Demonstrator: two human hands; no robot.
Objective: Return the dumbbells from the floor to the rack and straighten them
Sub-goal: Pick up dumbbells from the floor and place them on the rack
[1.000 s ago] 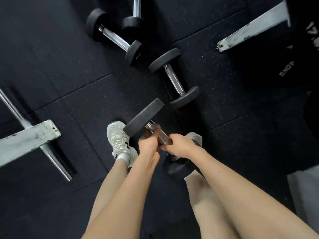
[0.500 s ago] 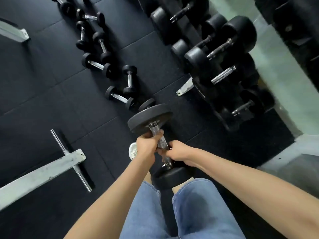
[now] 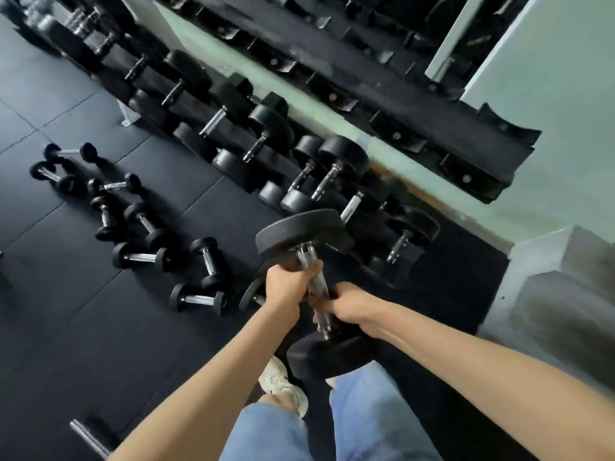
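I hold a heavy black dumbbell [image 3: 301, 232] with a knurled chrome handle, lifted at about thigh height and tilted, one head up and one down. My left hand [image 3: 288, 286] grips the upper part of the handle. My right hand [image 3: 349, 306] grips the lower part. The dumbbell rack [image 3: 432, 124] runs diagonally ahead, its lower tiers loaded with large dumbbells [image 3: 339, 158] and its top tier showing bare cradles. Several small dumbbells [image 3: 139, 257] lie scattered on the black rubber floor to my left.
A pale green wall [image 3: 565, 94] stands behind the rack, and a grey concrete block [image 3: 562, 294] sits at the right. A chrome bar end [image 3: 90, 437] pokes in at the bottom left. My white shoe [image 3: 283, 384] stands below the held dumbbell.
I have stood up and raised my view from the floor toward the rack. The dumbbell has come up with both hands, and the rack's top tier has come into view.
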